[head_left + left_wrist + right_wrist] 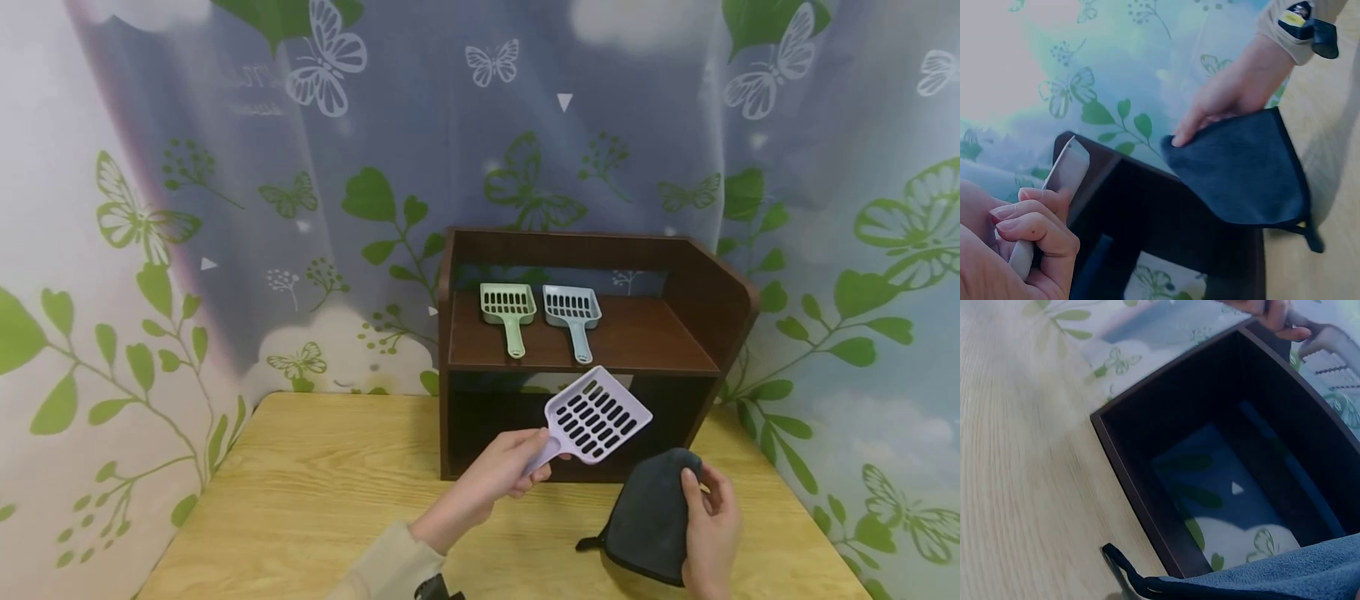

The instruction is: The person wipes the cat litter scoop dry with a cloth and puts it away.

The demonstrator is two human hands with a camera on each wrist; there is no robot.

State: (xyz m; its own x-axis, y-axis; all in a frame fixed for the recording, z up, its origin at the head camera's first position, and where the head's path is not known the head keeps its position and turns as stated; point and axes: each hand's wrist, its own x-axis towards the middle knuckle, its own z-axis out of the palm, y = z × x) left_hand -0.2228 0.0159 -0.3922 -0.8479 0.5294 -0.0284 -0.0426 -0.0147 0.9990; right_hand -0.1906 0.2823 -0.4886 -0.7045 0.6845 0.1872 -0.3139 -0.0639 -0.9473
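Observation:
In the head view my left hand (506, 467) grips the handle of a lavender slotted litter scoop (592, 417), its head raised in front of the shelf. My right hand (708, 521) pinches the rounded end of a dark blue-grey cloth mitt (648, 517) between thumb and fingers. The mitt hangs above the table, its black-edged opening and hanging loop downward. From the left wrist, the mitt (1241, 169) shows broadside, and the scoop (1069, 169) is seen edge-on. Only part of the mitt (1285, 572) appears in the right wrist view.
A dark brown two-level shelf (585, 358) stands at the back of the wooden table (337, 450). On its upper board lie a green litter scoop (512, 321) and a pale blue litter scoop (577, 325). A patterned curtain (405, 125) hangs behind.

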